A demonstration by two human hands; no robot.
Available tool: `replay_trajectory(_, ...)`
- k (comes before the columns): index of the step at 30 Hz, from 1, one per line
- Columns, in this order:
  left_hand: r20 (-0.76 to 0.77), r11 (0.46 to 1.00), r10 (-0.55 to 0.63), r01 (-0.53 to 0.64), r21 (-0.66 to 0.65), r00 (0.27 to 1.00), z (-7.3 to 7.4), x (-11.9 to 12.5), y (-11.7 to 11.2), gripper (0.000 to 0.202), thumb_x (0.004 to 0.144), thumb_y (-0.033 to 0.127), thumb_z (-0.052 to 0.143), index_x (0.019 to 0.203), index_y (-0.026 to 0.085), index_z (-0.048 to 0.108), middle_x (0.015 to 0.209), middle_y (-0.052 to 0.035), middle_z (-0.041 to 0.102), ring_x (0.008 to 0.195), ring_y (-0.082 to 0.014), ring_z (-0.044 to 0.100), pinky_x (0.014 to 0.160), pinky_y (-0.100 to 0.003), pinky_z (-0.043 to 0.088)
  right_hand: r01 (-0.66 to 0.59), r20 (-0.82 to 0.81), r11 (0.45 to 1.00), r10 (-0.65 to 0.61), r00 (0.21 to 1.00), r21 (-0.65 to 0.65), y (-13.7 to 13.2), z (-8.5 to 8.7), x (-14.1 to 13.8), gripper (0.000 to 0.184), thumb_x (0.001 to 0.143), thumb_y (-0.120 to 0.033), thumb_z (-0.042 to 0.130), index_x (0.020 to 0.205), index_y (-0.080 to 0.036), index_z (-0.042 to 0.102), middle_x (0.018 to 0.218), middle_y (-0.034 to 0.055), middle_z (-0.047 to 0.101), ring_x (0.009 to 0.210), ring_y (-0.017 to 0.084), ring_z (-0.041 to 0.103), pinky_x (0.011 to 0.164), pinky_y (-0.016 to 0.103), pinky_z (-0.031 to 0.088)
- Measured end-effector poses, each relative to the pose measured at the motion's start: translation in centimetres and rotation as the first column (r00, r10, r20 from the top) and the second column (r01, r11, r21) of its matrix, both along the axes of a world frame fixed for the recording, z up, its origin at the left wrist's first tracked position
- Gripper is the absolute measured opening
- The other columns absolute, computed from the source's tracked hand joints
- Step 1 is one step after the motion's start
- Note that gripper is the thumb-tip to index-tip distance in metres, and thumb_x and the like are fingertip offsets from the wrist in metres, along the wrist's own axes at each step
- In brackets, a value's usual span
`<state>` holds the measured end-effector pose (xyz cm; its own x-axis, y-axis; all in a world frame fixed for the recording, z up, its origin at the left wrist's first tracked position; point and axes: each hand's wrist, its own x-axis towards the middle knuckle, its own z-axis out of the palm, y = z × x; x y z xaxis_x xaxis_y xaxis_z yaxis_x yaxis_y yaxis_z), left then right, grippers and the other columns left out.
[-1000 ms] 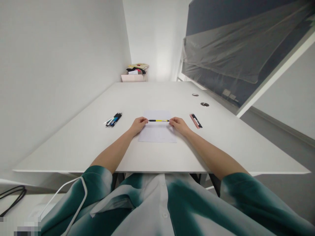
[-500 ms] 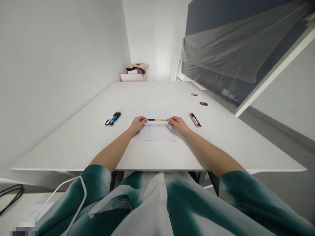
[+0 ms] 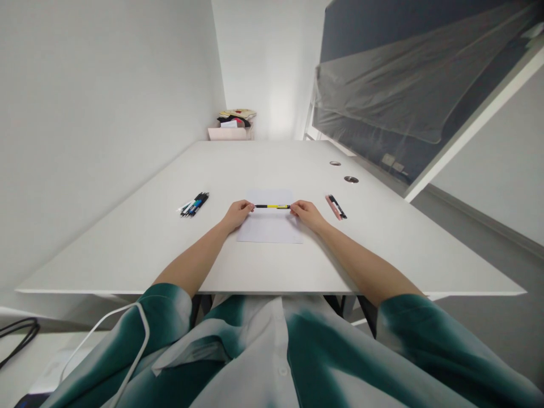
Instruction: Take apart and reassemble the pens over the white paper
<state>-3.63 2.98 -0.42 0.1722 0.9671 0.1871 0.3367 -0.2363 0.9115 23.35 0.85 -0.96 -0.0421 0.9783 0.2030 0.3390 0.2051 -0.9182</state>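
A black and yellow pen [image 3: 272, 207] is held level, left to right, over a white sheet of paper [image 3: 269, 231]. The fingertips of my left hand [image 3: 238, 215] pinch its left end. Its right end sits between the thumb and fingers of my right hand [image 3: 306, 213]. Away to the left lies a bunch of several pens [image 3: 194, 205], mostly black with some blue and white. To the right of my right hand, a pink and black pair of slim items [image 3: 336, 207] rests side by side; their exact kind is unclear.
The white table [image 3: 140, 249] has two round metal-rimmed inserts [image 3: 351, 179] at the right. At its far end stands a pale box [image 3: 228, 134] with cloth-like items. A plastic-covered dark panel [image 3: 382, 90] leans over the right side. A white cable [image 3: 144, 326] crosses my left sleeve.
The pen seems to have turned slightly about its long axis, with a dark strip now showing near its right end. Both hands keep nearly the same place.
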Motion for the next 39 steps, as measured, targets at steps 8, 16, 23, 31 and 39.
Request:
replay_trajectory(8, -0.039, 1.0, 0.016, -0.016, 0.017, 0.999, -0.14, 0.01, 0.11, 0.028, 0.075, 0.044, 0.058, 0.071, 0.017, 0.063, 0.064, -0.0007, 0.057, 0.057, -0.0126, 0.042, 0.057, -0.028, 0.03, -0.006, 0.033, 1.0, 0.007, 0.999, -0.002, -0.1, 0.13, 0.03, 0.026, 0.079, -0.042, 0.06, 0.073, -0.018, 0.064, 0.07, 0.0046, 0.069, 0.065, 0.015, 0.056, 0.064, 0.027, 0.044)
replay_trajectory(16, -0.068, 0.999, 0.018, -0.015, 0.034, 0.998, -0.28, -0.02, 0.3, 0.029, 0.078, 0.043, 0.056, 0.071, 0.016, 0.064, 0.064, -0.001, 0.059, 0.059, -0.0129, 0.045, 0.058, -0.027, 0.034, -0.001, 0.051, 1.0, 0.002, 0.999, -0.012, -0.33, 0.43, 0.03, 0.026, 0.081, -0.041, 0.059, 0.074, -0.017, 0.064, 0.071, 0.005, 0.069, 0.065, 0.015, 0.057, 0.064, 0.026, 0.044)
replay_trajectory(23, -0.067, 0.999, 0.003, -0.001, 0.032, 0.998, -0.03, 0.01, 0.09, 0.03, 0.078, 0.045, 0.056, 0.069, 0.017, 0.063, 0.066, -0.0019, 0.06, 0.061, -0.0132, 0.046, 0.059, -0.027, 0.035, -0.007, 0.063, 1.0, 0.007, 0.998, -0.005, -0.26, 0.4, 0.03, 0.033, 0.08, -0.049, 0.059, 0.072, -0.017, 0.064, 0.069, 0.0053, 0.068, 0.064, 0.015, 0.056, 0.063, 0.026, 0.044)
replay_trajectory(31, -0.078, 0.999, 0.013, -0.01, 0.045, 0.997, 0.06, 0.02, -0.11, 0.03, 0.08, 0.044, 0.055, 0.069, 0.016, 0.062, 0.064, -0.001, 0.059, 0.058, -0.0125, 0.044, 0.058, -0.027, 0.034, -0.011, 0.069, 1.0, 0.011, 0.998, -0.003, -0.37, 0.63, -0.06, 0.037, 0.077, -0.053, 0.059, 0.07, -0.017, 0.063, 0.066, 0.0048, 0.066, 0.064, 0.016, 0.056, 0.063, 0.027, 0.043)
replay_trajectory(39, -0.068, 0.999, 0.012, -0.01, 0.042, 0.998, -0.01, 0.15, 0.0, 0.031, 0.081, 0.043, 0.054, 0.068, 0.016, 0.062, 0.065, -0.0017, 0.061, 0.062, -0.0136, 0.049, 0.062, -0.028, 0.038, -0.018, 0.077, 1.0, 0.017, 0.997, 0.009, -0.2, 0.46, -0.02, 0.039, 0.077, -0.055, 0.056, 0.066, -0.018, 0.061, 0.063, 0.0035, 0.063, 0.061, 0.015, 0.053, 0.061, 0.028, 0.041)
